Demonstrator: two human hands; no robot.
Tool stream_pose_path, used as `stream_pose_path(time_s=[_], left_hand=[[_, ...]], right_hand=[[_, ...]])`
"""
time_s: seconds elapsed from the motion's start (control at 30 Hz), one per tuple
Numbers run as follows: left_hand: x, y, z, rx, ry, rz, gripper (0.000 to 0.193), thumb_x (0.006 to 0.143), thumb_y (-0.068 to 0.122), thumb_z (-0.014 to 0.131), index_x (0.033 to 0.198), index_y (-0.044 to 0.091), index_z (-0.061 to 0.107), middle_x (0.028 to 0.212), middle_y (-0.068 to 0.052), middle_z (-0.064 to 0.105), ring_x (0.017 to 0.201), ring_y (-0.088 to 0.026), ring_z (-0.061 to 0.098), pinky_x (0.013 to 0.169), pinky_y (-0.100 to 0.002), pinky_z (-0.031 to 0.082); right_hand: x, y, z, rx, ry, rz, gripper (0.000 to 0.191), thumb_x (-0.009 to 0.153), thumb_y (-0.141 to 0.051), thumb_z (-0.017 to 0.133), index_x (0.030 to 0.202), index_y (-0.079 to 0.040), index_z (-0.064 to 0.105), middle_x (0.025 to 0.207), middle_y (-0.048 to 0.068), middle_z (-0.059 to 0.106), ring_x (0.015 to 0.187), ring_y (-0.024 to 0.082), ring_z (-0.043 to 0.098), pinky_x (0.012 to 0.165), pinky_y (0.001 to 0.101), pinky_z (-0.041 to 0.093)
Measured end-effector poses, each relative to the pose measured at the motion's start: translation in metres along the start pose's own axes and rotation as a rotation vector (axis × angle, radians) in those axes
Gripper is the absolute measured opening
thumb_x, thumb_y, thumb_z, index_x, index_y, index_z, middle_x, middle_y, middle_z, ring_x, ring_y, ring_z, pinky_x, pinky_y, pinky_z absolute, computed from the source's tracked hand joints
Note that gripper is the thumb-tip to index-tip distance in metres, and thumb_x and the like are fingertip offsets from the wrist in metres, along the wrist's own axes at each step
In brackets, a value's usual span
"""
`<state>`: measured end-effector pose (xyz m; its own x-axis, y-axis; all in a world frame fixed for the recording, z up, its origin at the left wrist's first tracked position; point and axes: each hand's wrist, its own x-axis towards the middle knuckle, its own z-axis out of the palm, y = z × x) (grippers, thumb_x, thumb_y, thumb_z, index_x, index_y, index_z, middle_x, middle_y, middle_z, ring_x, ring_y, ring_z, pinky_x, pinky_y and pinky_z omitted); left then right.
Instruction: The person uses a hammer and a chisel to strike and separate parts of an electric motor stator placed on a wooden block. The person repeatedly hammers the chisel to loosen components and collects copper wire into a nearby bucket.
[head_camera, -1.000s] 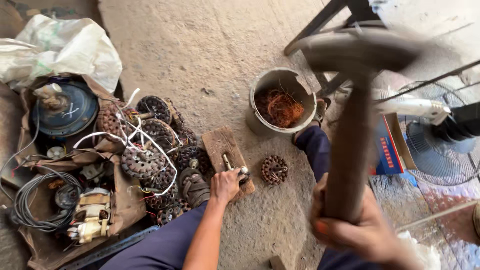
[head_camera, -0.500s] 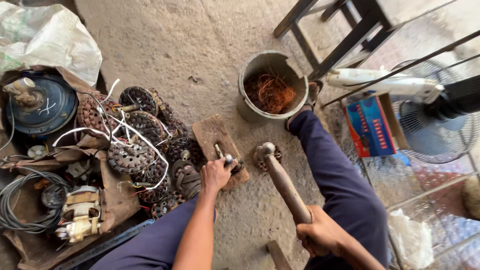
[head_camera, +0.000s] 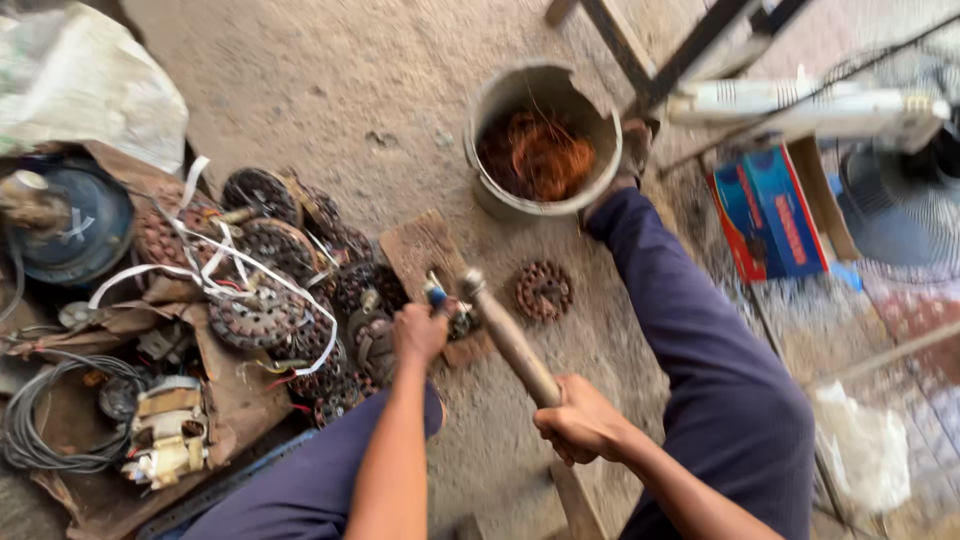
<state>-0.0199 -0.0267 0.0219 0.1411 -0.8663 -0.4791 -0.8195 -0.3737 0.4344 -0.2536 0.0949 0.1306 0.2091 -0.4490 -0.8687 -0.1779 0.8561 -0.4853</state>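
Note:
My right hand (head_camera: 582, 422) grips the wooden handle of a hammer (head_camera: 510, 340), whose metal head rests down at a small tool (head_camera: 440, 298) on a wooden block (head_camera: 425, 250). My left hand (head_camera: 420, 333) holds that blue-handled tool upright against a round part on the block. A rusty round motor stator (head_camera: 543, 290) lies on the concrete just right of the block. My legs in dark blue trousers (head_camera: 700, 350) frame the spot.
A grey bucket (head_camera: 488, 110) with copper wire stands beyond the block. A heap of wound stators and white straps (head_camera: 260, 270) lies left, with a dark fan motor (head_camera: 70, 225), cable coil (head_camera: 40, 420) and white sack (head_camera: 90, 85). A blue box (head_camera: 770, 210), a fan (head_camera: 905, 200) and table legs stand right.
The hammer, raised high a second ago, has swung down onto the tool held on the block. My left hand has stayed on the tool.

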Motion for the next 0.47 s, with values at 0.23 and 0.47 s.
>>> stream_pose_path(time_s=[0.23, 0.47], left_hand=[[0.005, -0.004, -0.014, -1.106, -0.219, 0.373, 0.048, 0.097, 0.056, 0.068, 0.111, 0.01, 0.073, 0.114, -0.01, 0.077, 0.104, -0.022, 0.07, 0.087, -0.034, 0.05], [0.006, -0.051, -0.026, -0.302, -0.039, 0.073, 0.047, 0.077, 0.051, 0.085, 0.097, 0.01, 0.072, 0.104, -0.018, 0.077, 0.097, -0.035, 0.073, 0.09, -0.042, 0.052]], right_hand=[[-0.052, 0.066, 0.006, 0.373, -0.016, 0.166, 0.013, 0.076, -0.004, 0.062, 0.076, 0.005, 0.052, 0.054, 0.015, 0.056, 0.039, 0.024, 0.056, 0.036, 0.0409, 0.048], [0.01, 0.141, 0.003, 1.067, -0.222, 0.562, 0.01, 0.077, -0.012, 0.061, 0.079, -0.008, 0.051, 0.063, 0.005, 0.054, 0.048, 0.02, 0.056, 0.045, 0.038, 0.052]])
